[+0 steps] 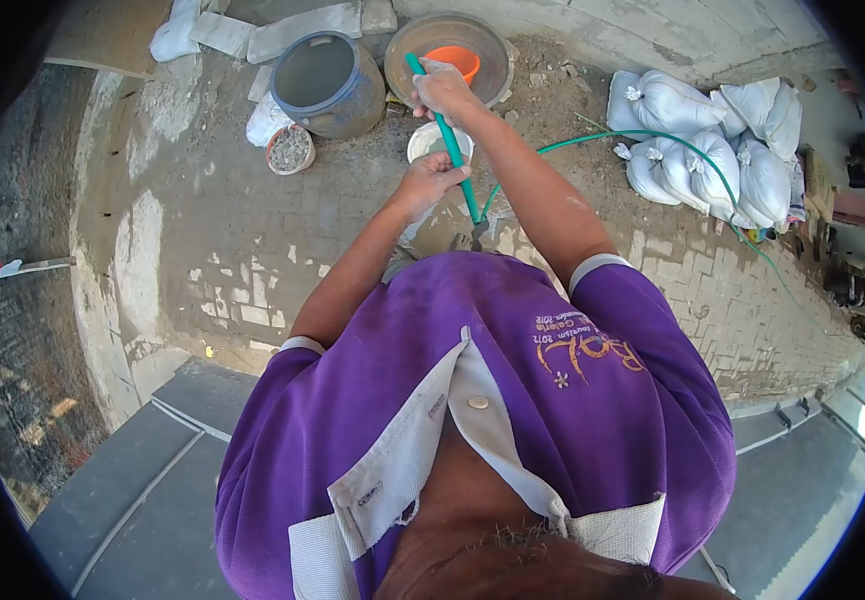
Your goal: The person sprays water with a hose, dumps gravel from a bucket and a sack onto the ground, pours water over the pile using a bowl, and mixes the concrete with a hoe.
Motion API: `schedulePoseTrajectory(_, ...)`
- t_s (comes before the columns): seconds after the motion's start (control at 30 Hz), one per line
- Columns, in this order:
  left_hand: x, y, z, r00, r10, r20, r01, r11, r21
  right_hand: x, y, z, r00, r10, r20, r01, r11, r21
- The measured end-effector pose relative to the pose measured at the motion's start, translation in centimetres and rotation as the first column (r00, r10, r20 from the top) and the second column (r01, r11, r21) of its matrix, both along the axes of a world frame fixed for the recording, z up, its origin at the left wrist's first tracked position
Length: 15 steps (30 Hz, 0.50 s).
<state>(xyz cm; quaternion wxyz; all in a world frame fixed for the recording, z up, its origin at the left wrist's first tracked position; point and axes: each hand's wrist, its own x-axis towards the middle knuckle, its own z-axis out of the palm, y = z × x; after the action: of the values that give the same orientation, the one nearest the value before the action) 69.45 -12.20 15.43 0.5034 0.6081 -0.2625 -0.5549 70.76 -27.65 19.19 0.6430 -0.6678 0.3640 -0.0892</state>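
Shirt [592,400] nearest, left hand [426,186] and right hand [443,90] clasp green tube [449,140] slanting forward-left.

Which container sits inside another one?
The orange bowl beyond the right hand: it sits within the wide round basin; the blue-rimmed tub, gravel pail and white bucket stand outside.

Shows worn paved floor [202,225]. Bears drum [344,115] at eleven o'clock, basin [432,33] at twelve, white sacks [680,108] at two, green hose [642,132] trailing at three.
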Motion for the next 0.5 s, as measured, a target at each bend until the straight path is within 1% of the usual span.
schedulePoseTrajectory(0.03, 0.0, -0.1, -0.6, 1.0, 0.0, 0.001, 0.0, 1.0, -0.002, 0.3, -0.3, 0.1, 1.0, 0.026, 0.015, -0.026, 0.999, -0.024)
schedulePoseTrajectory(0.1, -0.5, 0.0, -0.9, 0.983, -0.134, 0.124, 0.116, 0.982, 0.148, 0.7, -0.5, 0.1, 1.0, 0.005, 0.027, -0.004, 1.0, -0.018)
schedulePoseTrajectory(0.13, -0.5, -0.3, -1.6, 0.984, -0.125, 0.124, 0.107, 0.983, 0.146, 0.9, -0.6, 0.1, 0.999, -0.018, 0.038, 0.019, 1.0, -0.011)
schedulePoseTrajectory(0.17, -0.5, -0.7, -1.8, 0.972, -0.164, 0.167, 0.145, 0.982, 0.117, 1.0, -0.8, 0.2, 0.999, -0.007, 0.038, 0.008, 1.0, -0.012)
schedulePoseTrajectory(0.2, -0.4, -0.9, -2.1, 0.957, -0.199, 0.21, 0.184, 0.979, 0.091, 1.0, -1.2, 0.4, 0.999, -0.013, 0.043, 0.011, 0.999, 0.042)
schedulePoseTrajectory(0.23, -0.3, -1.0, -2.4, 0.96, -0.185, 0.21, 0.169, 0.981, 0.09, 1.1, -1.6, 0.6, 0.999, -0.017, 0.048, 0.013, 0.995, 0.095)
schedulePoseTrajectory(0.27, -0.1, -1.3, -1.6, 0.951, -0.213, 0.223, 0.197, 0.976, 0.092, 1.3, -2.2, 0.7, 0.999, 0.001, 0.048, -0.005, 0.996, 0.094)
schedulePoseTrajectory(0.3, 0.2, -1.5, -0.7, 0.942, -0.237, 0.238, 0.221, 0.971, 0.094, 1.8, -3.0, 0.8, 0.996, 0.004, 0.087, -0.018, 0.987, 0.157)
schedulePoseTrajectory(0.33, 0.4, -1.6, 0.1, 0.945, -0.216, 0.244, 0.2, 0.976, 0.089, 2.3, -3.8, 0.9, 0.992, 0.006, 0.128, -0.034, 0.975, 0.217)
schedulePoseTrajectory(0.37, 0.8, -1.6, 1.1, 0.944, -0.226, 0.238, 0.214, 0.974, 0.078, 2.9, -4.5, 1.9, 0.988, 0.063, 0.138, -0.098, 0.961, 0.259)
schedulePoseTrajectory(0.4, 1.5, -1.9, 2.0, 0.941, -0.237, 0.243, 0.228, 0.972, 0.063, 3.9, -5.2, 2.5, 0.984, 0.087, 0.155, -0.123, 0.963, 0.239)
schedulePoseTrajectory(0.43, 1.9, -1.9, 2.1, 0.944, -0.234, 0.232, 0.237, 0.971, 0.018, 4.9, -5.5, 3.1, 0.981, 0.072, 0.18, -0.118, 0.958, 0.261)
schedulePoseTrajectory(0.47, 2.4, -1.9, 3.1, 0.942, -0.214, 0.258, 0.221, 0.975, 0.003, 6.1, -5.8, 3.9, 0.977, 0.055, 0.204, -0.113, 0.953, 0.282)
schedulePoseTrajectory(0.5, 2.9, -1.8, 4.1, 0.951, -0.216, 0.222, 0.22, 0.975, 0.009, 7.3, -5.9, 4.9, 0.978, 0.076, 0.197, -0.127, 0.957, 0.261)
